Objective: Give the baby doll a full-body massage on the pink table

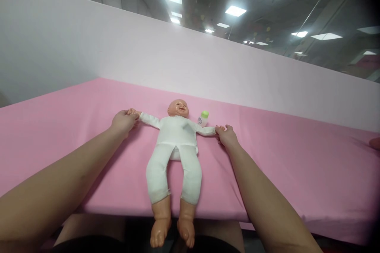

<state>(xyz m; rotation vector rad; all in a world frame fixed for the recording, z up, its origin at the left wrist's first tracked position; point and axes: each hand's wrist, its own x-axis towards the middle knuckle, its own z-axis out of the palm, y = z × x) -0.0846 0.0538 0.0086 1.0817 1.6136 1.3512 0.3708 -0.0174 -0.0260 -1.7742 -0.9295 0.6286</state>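
A baby doll [176, 136] with a white cloth body lies on its back on the pink padded table [97, 134]. Its head points away from me, and its plastic feet hang past the near edge. Both cloth arms are stretched out sideways. My left hand [124, 121] is closed round the doll's hand on the left side. On the other side, my right hand [228, 135] pinches the doll's other hand between thumb and fingers. Beside the doll's head and just above its right-side arm stands a small clear bottle [203, 119] with a light green cap.
A white wall panel [190, 63] runs along the table's far side, with dark glass [255, 19] above it reflecting ceiling lights. At the far right edge, part of another person's hand [375, 143] shows near the pink surface. My legs are under the near edge.
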